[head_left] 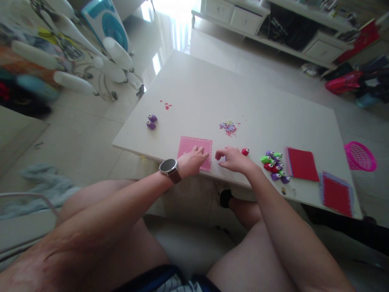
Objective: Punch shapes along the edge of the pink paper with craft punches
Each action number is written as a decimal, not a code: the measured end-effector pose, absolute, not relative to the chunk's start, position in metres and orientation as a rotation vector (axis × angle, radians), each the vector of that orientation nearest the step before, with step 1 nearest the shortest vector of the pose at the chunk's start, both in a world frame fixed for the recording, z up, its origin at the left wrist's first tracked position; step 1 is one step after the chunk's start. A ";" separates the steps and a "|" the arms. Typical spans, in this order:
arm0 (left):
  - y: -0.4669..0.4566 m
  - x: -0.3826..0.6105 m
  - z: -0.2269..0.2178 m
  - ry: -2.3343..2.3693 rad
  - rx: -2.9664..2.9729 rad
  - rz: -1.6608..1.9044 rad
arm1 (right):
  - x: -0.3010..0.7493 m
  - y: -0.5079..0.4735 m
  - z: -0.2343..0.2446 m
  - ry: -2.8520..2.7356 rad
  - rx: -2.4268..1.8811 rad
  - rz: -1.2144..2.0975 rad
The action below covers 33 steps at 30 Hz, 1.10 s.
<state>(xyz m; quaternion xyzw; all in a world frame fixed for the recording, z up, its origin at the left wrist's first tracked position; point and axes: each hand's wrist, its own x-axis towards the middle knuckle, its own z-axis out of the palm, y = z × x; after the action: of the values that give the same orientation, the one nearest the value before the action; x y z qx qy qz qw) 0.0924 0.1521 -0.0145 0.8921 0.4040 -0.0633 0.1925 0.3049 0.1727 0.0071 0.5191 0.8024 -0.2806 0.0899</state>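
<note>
A pink square sheet [189,144] with small holes along its top and right edges lies at the near edge of the table. Resting on it with fingers spread is my left hand [196,159]; a watch is on that wrist. Just right of the sheet, my right hand [232,159] hovers low over the table, fingers curled and apart. A bit of purple shows beneath it, mostly hidden. Close by is a red craft punch [245,151]. A heap of tiny coloured paper bits [229,127] lies beyond the hands.
Two purple punches [151,121] and some red bits [167,106] are on the left of the white table [206,89]. Several purple, green and red punches [275,166] cluster at right, beside red sheets [302,164] and another stack [336,194]. A pink basket [361,156] stands past the right edge.
</note>
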 end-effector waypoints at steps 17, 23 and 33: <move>0.153 0.091 -0.007 1.096 2.536 -0.269 | 0.298 0.169 0.006 2.446 1.363 -0.907; 0.153 0.092 -0.008 1.120 2.529 -0.276 | 0.303 0.173 0.004 2.373 1.550 -0.716; 0.152 0.092 -0.010 1.159 2.435 -0.222 | 0.323 0.184 -0.002 2.328 1.743 -0.792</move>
<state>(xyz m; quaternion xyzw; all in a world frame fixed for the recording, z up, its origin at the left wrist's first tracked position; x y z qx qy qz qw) 0.0917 0.1515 -0.0102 0.8786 0.4181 -0.0801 0.2163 0.3230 0.1839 -0.0024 0.5771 0.7709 -0.2621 0.0637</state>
